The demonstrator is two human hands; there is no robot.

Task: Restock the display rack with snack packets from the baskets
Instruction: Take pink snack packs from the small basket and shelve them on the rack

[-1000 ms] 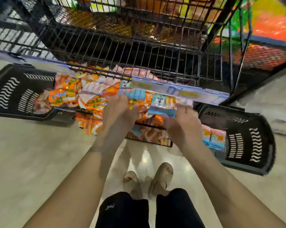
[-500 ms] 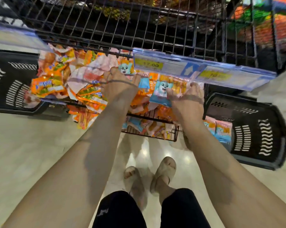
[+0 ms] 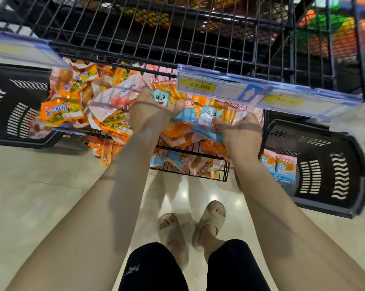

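While my right hand (image 3: 240, 133) pinches a blue packet (image 3: 206, 120) over the rack's wire shelf (image 3: 223, 173), my left hand (image 3: 150, 116) lies among heaped packets (image 3: 114, 106), fingers hidden, grip unclear; more wait in the basket (image 3: 345, 156).

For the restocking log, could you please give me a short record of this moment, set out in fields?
left hand: on the packets on the shelf, fingers hidden
right hand: pinches a blue packet
display rack: black wire, shelf piled with orange packets and blue ones
right basket: on the floor, holds a few blue-and-pink packets
left basket: on the floor, left of the rack
price label: reads 17.00
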